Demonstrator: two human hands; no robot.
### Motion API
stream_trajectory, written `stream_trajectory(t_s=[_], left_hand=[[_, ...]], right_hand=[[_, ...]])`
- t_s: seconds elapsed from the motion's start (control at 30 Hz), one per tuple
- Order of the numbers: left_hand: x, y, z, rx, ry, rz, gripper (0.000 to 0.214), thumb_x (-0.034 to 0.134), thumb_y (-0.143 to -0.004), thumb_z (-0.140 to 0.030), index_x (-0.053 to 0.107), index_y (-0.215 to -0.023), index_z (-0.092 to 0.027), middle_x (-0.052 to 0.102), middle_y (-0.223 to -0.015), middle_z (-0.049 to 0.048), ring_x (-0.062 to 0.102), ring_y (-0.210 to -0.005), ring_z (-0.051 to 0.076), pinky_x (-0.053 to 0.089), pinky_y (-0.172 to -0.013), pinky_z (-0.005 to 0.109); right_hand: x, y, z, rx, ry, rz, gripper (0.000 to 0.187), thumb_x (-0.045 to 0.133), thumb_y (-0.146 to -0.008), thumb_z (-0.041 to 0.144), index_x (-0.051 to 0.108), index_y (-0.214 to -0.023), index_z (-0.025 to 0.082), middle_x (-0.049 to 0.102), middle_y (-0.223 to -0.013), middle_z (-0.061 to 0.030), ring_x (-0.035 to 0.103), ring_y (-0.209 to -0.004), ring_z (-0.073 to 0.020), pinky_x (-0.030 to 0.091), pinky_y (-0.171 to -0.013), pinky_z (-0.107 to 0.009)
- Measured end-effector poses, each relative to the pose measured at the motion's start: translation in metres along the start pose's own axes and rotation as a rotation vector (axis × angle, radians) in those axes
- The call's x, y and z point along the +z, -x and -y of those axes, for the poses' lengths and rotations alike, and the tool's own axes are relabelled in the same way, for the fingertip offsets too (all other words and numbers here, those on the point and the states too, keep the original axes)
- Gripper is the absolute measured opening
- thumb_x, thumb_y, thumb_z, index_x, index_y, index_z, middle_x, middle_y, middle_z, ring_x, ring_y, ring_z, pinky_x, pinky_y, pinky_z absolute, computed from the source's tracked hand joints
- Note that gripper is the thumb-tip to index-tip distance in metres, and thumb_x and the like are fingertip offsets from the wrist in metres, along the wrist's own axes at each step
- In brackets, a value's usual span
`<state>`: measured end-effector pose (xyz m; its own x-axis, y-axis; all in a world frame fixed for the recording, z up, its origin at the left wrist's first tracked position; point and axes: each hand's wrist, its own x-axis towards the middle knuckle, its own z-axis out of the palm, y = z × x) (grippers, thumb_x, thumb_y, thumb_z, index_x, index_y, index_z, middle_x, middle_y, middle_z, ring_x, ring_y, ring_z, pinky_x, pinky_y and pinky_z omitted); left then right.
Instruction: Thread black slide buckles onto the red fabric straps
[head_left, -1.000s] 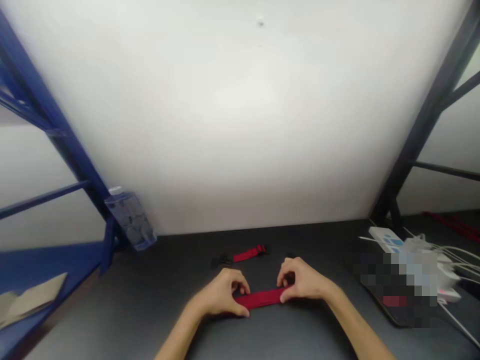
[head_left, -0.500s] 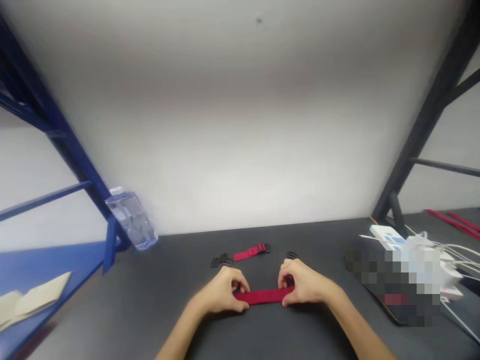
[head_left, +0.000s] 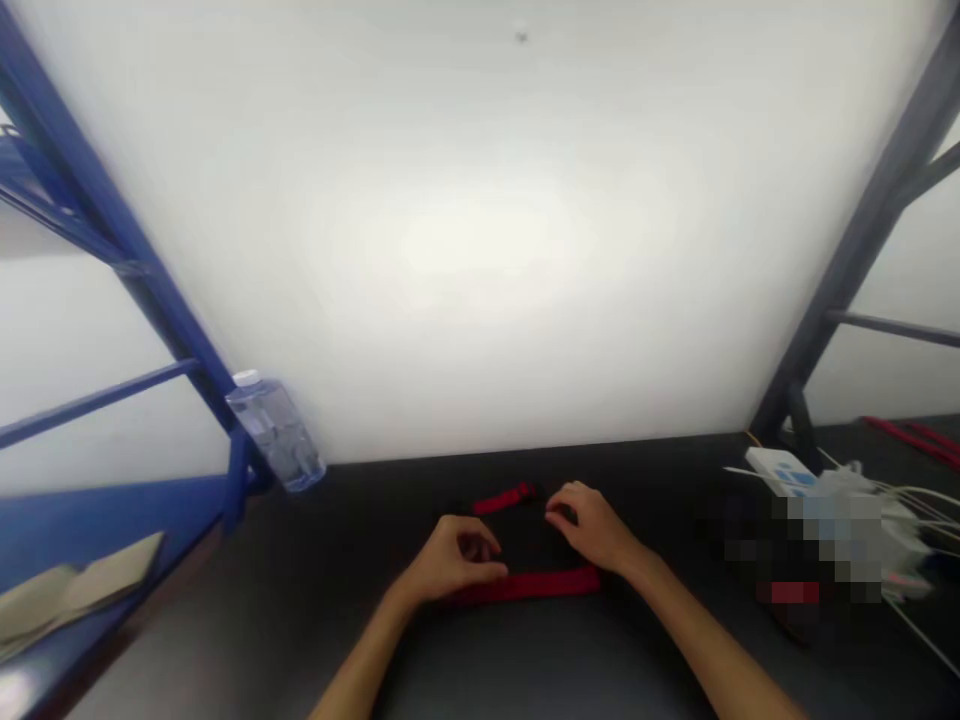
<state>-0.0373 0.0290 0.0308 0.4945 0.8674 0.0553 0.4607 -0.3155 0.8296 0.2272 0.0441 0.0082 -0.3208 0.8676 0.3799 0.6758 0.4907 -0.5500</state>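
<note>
A long red strap (head_left: 536,585) lies flat on the dark table (head_left: 600,670). My left hand (head_left: 450,555) is closed, its fingertips pinching the strap's left end. My right hand (head_left: 592,525) is off the strap and just beyond its right end, fingers curled down onto the table. What is under those fingers is hidden. A shorter red strap (head_left: 502,499) lies a little farther back, between my two hands.
A clear water bottle (head_left: 277,436) stands at the back left against a blue rack (head_left: 150,290). A white power strip (head_left: 784,470) with several cables sits at the right by a dark rack post (head_left: 847,270). More red straps (head_left: 915,436) lie far right.
My right hand has let go of the long strap's right end and moved back toward the spot where a black ring lay. My left hand stays on the left end.
</note>
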Motion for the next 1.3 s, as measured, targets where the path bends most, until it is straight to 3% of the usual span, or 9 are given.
stream_trajectory(t_s=[0.1,0.23,0.37,0.47,0.63,0.73,0.93,1.3], left_hand=[[0.001,-0.002,0.004,-0.009,0.021,-0.081,0.028,0.076,-0.07,-0.038,0.071,-0.077,-0.011,0.055,-0.057,-0.0009,0.047,-0.052,0.01,0.033,-0.049,0.021],[-0.001,-0.003,0.006,-0.008,0.04,-0.131,0.026,0.073,-0.073,-0.036,0.07,-0.071,-0.011,0.052,-0.052,-0.0019,0.044,-0.05,0.009,0.031,-0.048,0.021],[0.002,-0.004,0.008,-0.006,0.041,-0.134,0.027,0.072,-0.074,-0.037,0.07,-0.07,-0.011,0.055,-0.054,-0.0006,0.046,-0.051,0.01,0.033,-0.049,0.021],[0.007,-0.007,0.012,-0.012,-0.006,-0.204,0.029,0.07,-0.076,-0.04,0.07,-0.069,-0.011,0.058,-0.056,0.0007,0.048,-0.052,0.011,0.035,-0.05,0.021],[0.014,-0.017,0.009,0.0,-0.043,-0.299,0.035,0.06,-0.083,-0.045,0.069,-0.073,-0.013,0.064,-0.061,0.0023,0.054,-0.054,0.013,0.038,-0.051,0.021],[0.016,-0.027,0.003,-0.003,0.049,-0.275,0.037,0.056,-0.086,-0.049,0.067,-0.079,-0.014,0.066,-0.065,0.0028,0.053,-0.048,0.011,0.038,-0.047,0.02],[0.023,-0.044,0.007,-0.059,0.361,-0.257,0.038,0.06,-0.083,-0.051,0.06,-0.08,-0.013,0.065,-0.061,0.002,0.046,-0.035,0.007,0.028,-0.035,0.017],[0.034,-0.034,0.005,-0.072,0.561,-0.316,0.037,0.066,-0.08,-0.048,0.056,-0.073,-0.014,0.066,-0.061,0.0016,0.045,-0.035,0.005,0.026,-0.036,0.016]], right_hand=[[0.01,-0.015,0.0,-0.095,0.069,0.035,0.029,0.059,-0.087,0.019,0.064,-0.115,0.022,0.065,-0.109,-0.0074,0.056,-0.103,-0.0233,0.044,-0.091,-0.035],[0.021,-0.038,-0.005,-0.111,0.135,0.088,0.044,0.058,-0.086,0.015,0.055,-0.129,0.02,0.057,-0.128,-0.0101,0.051,-0.116,-0.0241,0.041,-0.1,-0.035],[0.029,-0.051,-0.009,-0.12,0.132,0.126,0.034,0.065,-0.083,0.018,0.063,-0.117,0.021,0.065,-0.111,-0.0083,0.056,-0.105,-0.0239,0.044,-0.093,-0.034],[0.03,-0.049,-0.007,-0.121,0.124,0.112,0.029,0.065,-0.083,0.016,0.065,-0.111,0.021,0.066,-0.105,-0.0078,0.056,-0.103,-0.024,0.045,-0.092,-0.035],[0.021,-0.034,0.001,-0.132,-0.009,-0.027,0.036,0.057,-0.084,0.009,0.061,-0.118,0.023,0.063,-0.111,-0.0075,0.053,-0.106,-0.0231,0.044,-0.094,-0.038],[0.014,-0.026,0.009,-0.134,-0.189,-0.12,0.038,0.058,-0.081,0.005,0.062,-0.114,0.025,0.062,-0.108,-0.0051,0.054,-0.101,-0.0216,0.045,-0.092,-0.037],[0.013,-0.018,0.025,-0.079,-0.44,-0.166,0.037,0.058,-0.077,0.005,0.065,-0.108,0.025,0.063,-0.106,-0.0042,0.057,-0.089,-0.0194,0.048,-0.079,-0.033],[0.02,-0.011,0.037,-0.047,-0.651,-0.172,0.037,0.061,-0.073,0.006,0.069,-0.104,0.024,0.066,-0.105,-0.0035,0.06,-0.092,-0.0198,0.049,-0.076,-0.03]])
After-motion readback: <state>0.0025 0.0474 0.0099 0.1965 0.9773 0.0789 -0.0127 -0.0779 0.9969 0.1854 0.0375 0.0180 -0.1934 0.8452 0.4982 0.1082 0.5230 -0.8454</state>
